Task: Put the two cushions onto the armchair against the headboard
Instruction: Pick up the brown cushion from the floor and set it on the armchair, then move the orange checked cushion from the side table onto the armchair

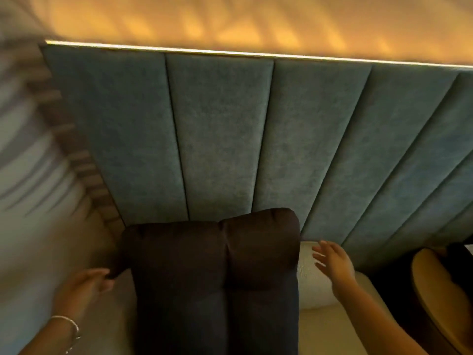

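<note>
Two dark cushions (212, 278) stand against the headboard (225, 137); left hand (84, 285) and right hand (332, 262), spread at 9 and 3 o'clock, need only withdraw.

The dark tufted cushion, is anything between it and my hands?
Nothing visible. The left hand is at the left corner of the dark tufted cushion, though blur hides any contact. The right hand hovers open beside its right edge, over a pale fabric surface.

The cushion (215, 272) stands in front of me against the headboard (220, 139). My left hand (82, 288) is at its left edge, my right hand (332, 262) to its right, above a pillow (311, 280).
</note>
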Motion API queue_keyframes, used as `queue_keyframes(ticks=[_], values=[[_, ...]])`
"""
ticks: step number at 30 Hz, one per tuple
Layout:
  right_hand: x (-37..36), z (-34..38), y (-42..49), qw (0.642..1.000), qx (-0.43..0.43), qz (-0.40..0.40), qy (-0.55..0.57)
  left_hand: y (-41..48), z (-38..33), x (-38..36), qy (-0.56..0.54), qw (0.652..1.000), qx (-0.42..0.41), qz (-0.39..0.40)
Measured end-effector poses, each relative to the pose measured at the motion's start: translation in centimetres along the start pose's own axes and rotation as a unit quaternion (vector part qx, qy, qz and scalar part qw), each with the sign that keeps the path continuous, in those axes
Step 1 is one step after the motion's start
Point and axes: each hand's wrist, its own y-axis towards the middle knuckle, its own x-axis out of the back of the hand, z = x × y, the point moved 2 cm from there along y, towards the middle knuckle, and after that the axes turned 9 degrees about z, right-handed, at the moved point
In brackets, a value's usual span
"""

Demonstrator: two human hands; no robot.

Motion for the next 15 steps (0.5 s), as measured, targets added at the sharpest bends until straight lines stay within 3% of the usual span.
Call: queue_keyframes(ticks=[1, 4, 10, 15], values=[[0.5, 0.4, -1.2, 1.0, 0.013, -0.019, 0.014, -1.4, -1.0, 1.0, 0.043, 0.998, -0.036, -0.001], [1.6, 1.7, -5.8, 0.999, 0.002, -0.007, 0.041, -5.9, -4.1, 2.4, 0.033, 0.994, -0.101, -0.012], [3.5, 5.4, -16.3, 0.995, 0.056, 0.073, 0.026, -16.6, -6.4, 1.7, -0.012, 0.982, -0.17, 0.074], [8.4, 8.7, -24.0, 0.989, 0.129, 0.057, 0.051, -22.7, -7.8, 1.7, 0.017, 0.965, -0.208, 0.159]])
